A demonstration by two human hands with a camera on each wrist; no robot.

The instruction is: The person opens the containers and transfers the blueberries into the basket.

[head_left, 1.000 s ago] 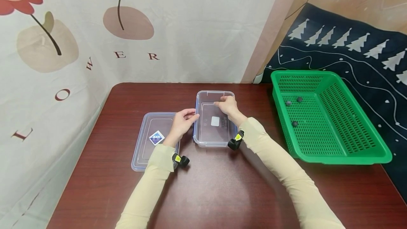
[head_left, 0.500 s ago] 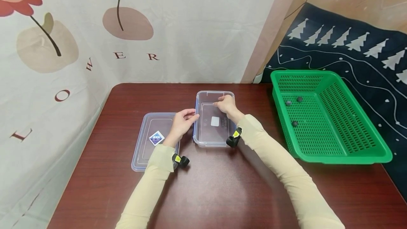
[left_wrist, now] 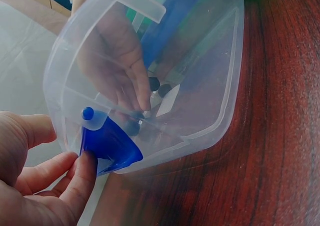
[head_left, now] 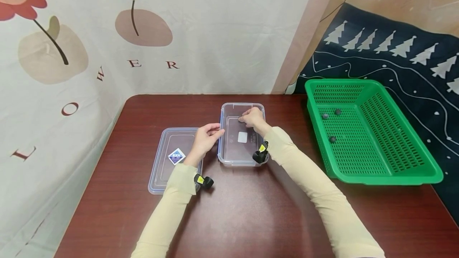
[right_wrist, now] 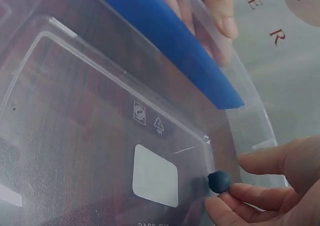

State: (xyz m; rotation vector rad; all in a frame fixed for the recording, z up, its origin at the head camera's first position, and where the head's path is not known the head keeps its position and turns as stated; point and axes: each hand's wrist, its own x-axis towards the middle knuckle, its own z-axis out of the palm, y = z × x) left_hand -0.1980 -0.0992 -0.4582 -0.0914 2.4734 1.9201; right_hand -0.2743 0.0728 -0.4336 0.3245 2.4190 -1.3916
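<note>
A clear plastic food container [head_left: 233, 155] with blue side latches stands without its lid on the table. My left hand [head_left: 206, 140] holds its left side, thumb near the rim. In the left wrist view a fingertip touches the lower edge of the blue latch [left_wrist: 112, 143]. My right hand [head_left: 255, 119] reaches inside the container towards the far end, fingers bent down. At its fingertips, in the right wrist view, is one dark blueberry [right_wrist: 219, 181], close over the container floor; the head view hides it beneath the fingers.
The clear lid [head_left: 163, 170], with a blue-and-white diamond label, lies flat left of the container, partly under the left forearm. A green slotted basket [head_left: 391, 178] at the right holds several loose blueberries, one a blueberry [head_left: 332, 139]. A patterned curtain [head_left: 215, 51] hangs behind the table.
My right hand has shifted slightly left and lower into the container, its thumb and fingers drawing closer together. The left hand stays at the container's side.
</note>
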